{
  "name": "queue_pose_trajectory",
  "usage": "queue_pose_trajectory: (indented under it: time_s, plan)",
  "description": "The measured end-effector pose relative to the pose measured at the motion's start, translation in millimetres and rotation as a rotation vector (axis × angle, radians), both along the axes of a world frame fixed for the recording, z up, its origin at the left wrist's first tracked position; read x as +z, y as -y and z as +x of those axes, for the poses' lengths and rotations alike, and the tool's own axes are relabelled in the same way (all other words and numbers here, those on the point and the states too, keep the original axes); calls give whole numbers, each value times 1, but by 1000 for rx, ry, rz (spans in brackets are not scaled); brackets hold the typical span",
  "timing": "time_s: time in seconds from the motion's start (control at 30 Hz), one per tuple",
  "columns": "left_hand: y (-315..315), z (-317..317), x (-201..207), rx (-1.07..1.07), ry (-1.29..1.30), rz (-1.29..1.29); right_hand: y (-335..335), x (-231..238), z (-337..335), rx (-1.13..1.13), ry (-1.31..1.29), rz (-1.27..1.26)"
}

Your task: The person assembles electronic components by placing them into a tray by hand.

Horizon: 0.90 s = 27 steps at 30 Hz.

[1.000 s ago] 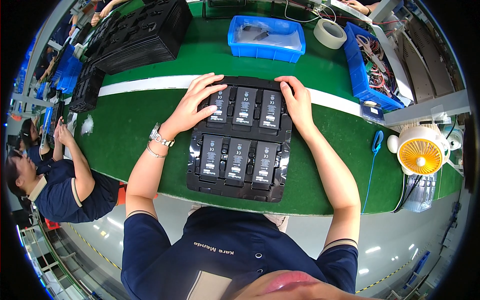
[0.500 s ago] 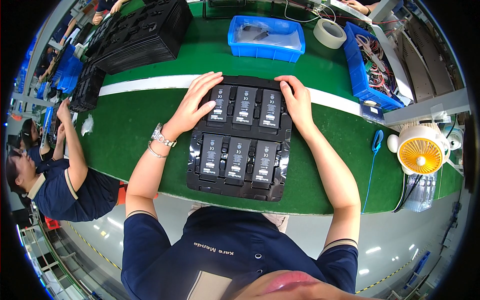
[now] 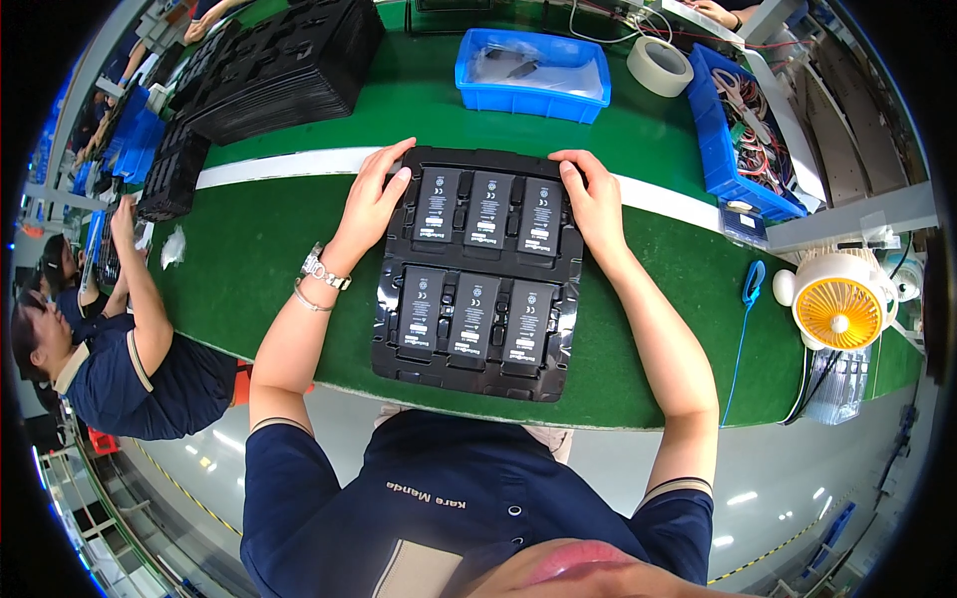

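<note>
- The green desk point(image 3: 254, 239) carried everything within reach, with a pale strip point(image 3: 289, 167) running across it.
- A tall stack of black moulded trays point(image 3: 289, 60) stood at its far left, well apart from the hands.
- A black plastic battery tray point(image 3: 474, 259) lay on the near half of the desk, directly before the person, its far edge over the pale strip. The likeliest trouble seemed a flex or tilt: if one corner were raised or pulled ahead of the other, the thin sheet could bow and packs might slip from their pockets. A hard sideways shove might also drag the near edge toward the desk's border. The tray looked glossy and roughly rectangular, with two rows of three moulded recesses.
- The left grip point(image 3: 371, 204) was at the tray's far left corner, fingers loosely bent and thumb apart; whether it pinched the rim could not be told.
- The right grip point(image 3: 596, 199) curved over the far right corner, part-open, thumb at the edge; how firmly it held could not be told.
- Six flat battery packs point(image 3: 488, 211) filled the recesses, dark and rectangular with pale print, all facing up and aligned.
</note>
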<state>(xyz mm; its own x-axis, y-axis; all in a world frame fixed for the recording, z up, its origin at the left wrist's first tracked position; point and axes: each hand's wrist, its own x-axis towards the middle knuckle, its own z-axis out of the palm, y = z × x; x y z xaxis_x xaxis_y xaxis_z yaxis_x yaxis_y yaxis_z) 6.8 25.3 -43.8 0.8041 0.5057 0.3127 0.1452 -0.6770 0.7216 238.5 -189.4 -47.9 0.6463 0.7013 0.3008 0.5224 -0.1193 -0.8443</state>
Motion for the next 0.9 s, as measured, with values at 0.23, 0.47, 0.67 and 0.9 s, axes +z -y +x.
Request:
queue_pose_trajectory:
  time_s: [0.23,0.47,0.67,0.9]
  plan:
    - [0,2,0,-4,16,-26,0,0,0,-3,-1,-6]
    - [1,2,4,1,0,-40,0,-2,2,15,-9,19]
    - [3,2,4,1,-36,-40,1,0,2,19,-65,-11]
    - [1,1,4,5,-16,-32,1,1,3,14,-50,-44]
